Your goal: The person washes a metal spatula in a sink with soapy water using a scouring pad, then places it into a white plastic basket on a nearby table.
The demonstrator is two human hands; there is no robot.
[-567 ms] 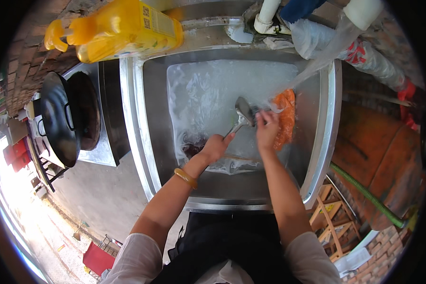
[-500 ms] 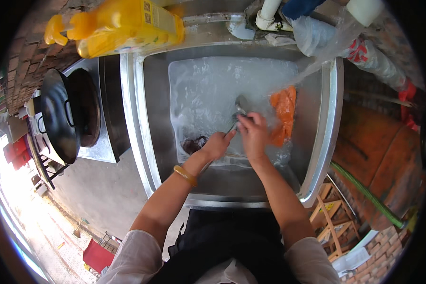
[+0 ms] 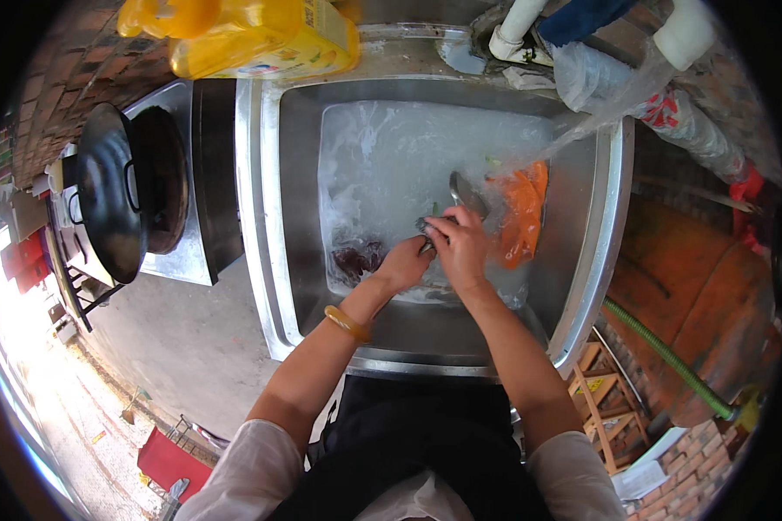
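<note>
In the sink, my two closed hands meet over cloudy water [image 3: 391, 156]. A metal ladle [image 3: 467, 193] has its bowl just beyond my right hand [image 3: 462, 247]. Most of its handle is hidden by my fingers, and my left hand [image 3: 406, 265] grips it at the near end. At my right fingertips shows a dark grey scouring pad [image 3: 424, 224], pressed to the handle. To the right lies a wet orange cloth-like piece [image 3: 523, 213], partly in the water. A dark reddish object [image 3: 356, 260] sits in the water left of my left hand; its kind is unclear.
The steel sink rim [image 3: 613, 200] surrounds the basin. A yellow jug [image 3: 269, 39] stands at the back left. Water pours in from a white pipe [image 3: 685, 35] at the back right. Left of the sink stands a stove with a black wok [image 3: 109, 195]. A green hose [image 3: 669, 356] runs at the right.
The ladle's bowl has shifted to the right. My right hand has moved slightly nearer to my left hand, with the pad now by the left fingers. The whole view has shifted a little.
</note>
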